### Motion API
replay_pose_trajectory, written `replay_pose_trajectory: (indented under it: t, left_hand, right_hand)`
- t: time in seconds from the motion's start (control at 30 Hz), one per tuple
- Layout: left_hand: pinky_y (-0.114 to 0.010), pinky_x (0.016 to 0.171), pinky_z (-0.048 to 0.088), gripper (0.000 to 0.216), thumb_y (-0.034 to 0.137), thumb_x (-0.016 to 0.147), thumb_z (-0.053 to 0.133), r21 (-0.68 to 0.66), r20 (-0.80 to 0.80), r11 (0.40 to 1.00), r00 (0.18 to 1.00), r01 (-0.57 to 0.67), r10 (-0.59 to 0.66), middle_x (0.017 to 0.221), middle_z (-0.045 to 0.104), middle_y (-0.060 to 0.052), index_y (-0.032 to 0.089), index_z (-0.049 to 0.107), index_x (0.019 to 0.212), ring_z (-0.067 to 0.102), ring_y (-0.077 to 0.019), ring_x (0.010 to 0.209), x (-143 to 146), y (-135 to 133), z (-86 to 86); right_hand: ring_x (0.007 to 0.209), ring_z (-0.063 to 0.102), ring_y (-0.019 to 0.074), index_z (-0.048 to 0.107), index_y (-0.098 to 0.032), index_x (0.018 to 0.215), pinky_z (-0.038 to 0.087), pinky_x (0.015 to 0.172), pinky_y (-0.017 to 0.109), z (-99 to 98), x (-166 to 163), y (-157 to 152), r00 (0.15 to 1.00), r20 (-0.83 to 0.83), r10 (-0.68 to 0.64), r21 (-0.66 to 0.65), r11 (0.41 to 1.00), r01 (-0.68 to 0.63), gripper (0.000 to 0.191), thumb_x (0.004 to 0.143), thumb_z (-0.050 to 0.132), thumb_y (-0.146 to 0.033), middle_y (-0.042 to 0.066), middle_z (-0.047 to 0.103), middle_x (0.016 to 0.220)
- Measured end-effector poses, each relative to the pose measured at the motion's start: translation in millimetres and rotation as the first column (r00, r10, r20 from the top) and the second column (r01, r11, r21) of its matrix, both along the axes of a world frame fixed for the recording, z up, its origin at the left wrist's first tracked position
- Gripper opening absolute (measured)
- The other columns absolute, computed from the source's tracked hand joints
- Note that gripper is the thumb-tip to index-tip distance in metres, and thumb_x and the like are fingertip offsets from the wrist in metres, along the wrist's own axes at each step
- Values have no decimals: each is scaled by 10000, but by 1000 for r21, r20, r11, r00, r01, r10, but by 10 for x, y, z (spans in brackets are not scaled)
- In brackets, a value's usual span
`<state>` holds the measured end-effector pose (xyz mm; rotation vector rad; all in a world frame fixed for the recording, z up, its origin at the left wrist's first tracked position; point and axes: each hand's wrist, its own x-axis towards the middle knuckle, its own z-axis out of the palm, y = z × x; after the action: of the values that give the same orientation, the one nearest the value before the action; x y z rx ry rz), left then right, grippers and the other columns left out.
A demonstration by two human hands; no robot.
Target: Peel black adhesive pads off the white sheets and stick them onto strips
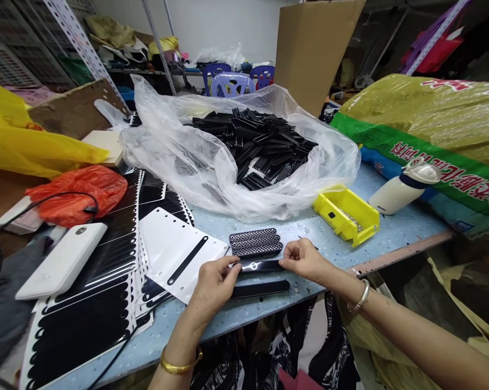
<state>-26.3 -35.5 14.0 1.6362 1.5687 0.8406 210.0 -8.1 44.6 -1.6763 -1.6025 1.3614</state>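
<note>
My left hand (214,279) pinches the left end of a glossy black strip (261,266) between thumb and fingertips. At the strip's other end, my right hand (307,261) is closed in a pinch. The strip lies level just above or on the table; which of the two I cannot tell. Right behind it sit several black pieces with a perforated pattern (255,242), side by side. Nearer the table's front edge rests a longer black piece (264,288). Left of my left hand is a white backing sheet (169,244) bearing one black adhesive strip (188,260).
A clear plastic bag (179,162) full of black plastic pieces (264,141) stands behind. To the right are a yellow bin (360,233) with small metal parts, a white bottle (398,192) and a large sack (431,119). Black sticker sheets (85,330) and a white power bank (61,265) lie left.
</note>
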Motion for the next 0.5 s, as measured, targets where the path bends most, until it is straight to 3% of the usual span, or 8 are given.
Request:
replay_pose_trajectory:
  t: [0.23,0.5]
  left_hand:
    - [-231,476,333,278,375,749,575,-32,86,998,994,-59,62,485,568,10,155,742,718,463,-115,464,37,14,-71]
    - [-254,537,406,267,373,737,605,-11,119,996,989,-86,87,577,679,-33,158,764,739,571,-159,555,49,-7,-79]
  right_hand:
    - [432,337,68,489,-185,475,228,433,231,23,-50,-43,1000,1,-25,19,1000,25,174,592,612,-222,-57,418,423]
    - [425,336,68,524,-178,500,229,424,232,309,-134,-103,990,-141,-10,43,999,17,172,602,629,-268,-57,426,429]
